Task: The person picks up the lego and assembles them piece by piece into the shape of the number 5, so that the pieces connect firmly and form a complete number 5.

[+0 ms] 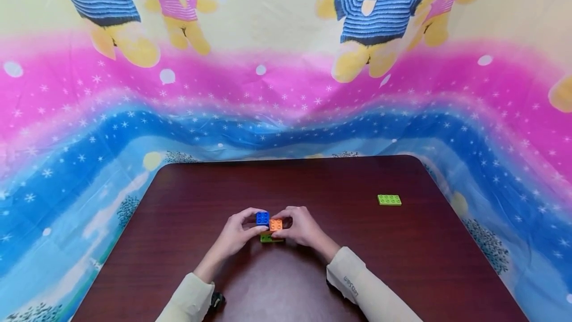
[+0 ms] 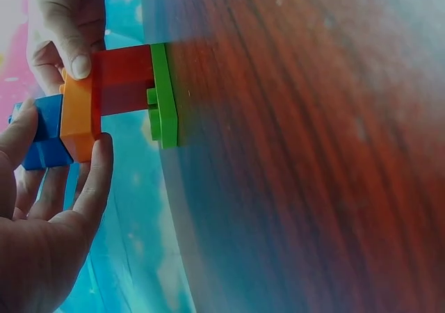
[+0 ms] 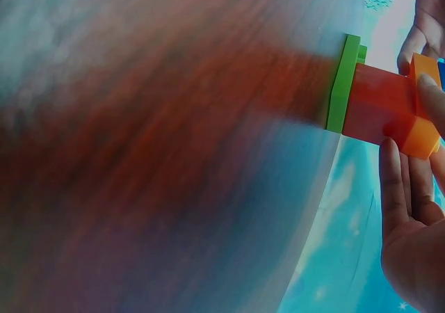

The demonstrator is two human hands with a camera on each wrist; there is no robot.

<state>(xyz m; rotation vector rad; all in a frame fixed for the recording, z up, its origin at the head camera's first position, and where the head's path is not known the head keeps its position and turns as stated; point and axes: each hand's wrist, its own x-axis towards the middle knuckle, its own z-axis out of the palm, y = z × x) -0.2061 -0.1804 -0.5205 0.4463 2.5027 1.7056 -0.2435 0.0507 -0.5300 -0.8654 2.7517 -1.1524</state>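
A small tower of toy building bricks stands on the table between both hands. Its base is a thin green brick, with a red brick on one end of it. An orange brick lies across the red one and overhangs the green base. On the overhanging end sits a blue brick. My left hand pinches the blue brick, and one finger touches the orange brick's end. From the other side, my right hand holds the orange brick, thumb at the near face; a fingertip reaches the red brick.
A separate lime-green brick with several studs lies at the back right of the dark wooden table. Behind the table hangs a patterned cloth with bears. A small black object shows beside the left sleeve.
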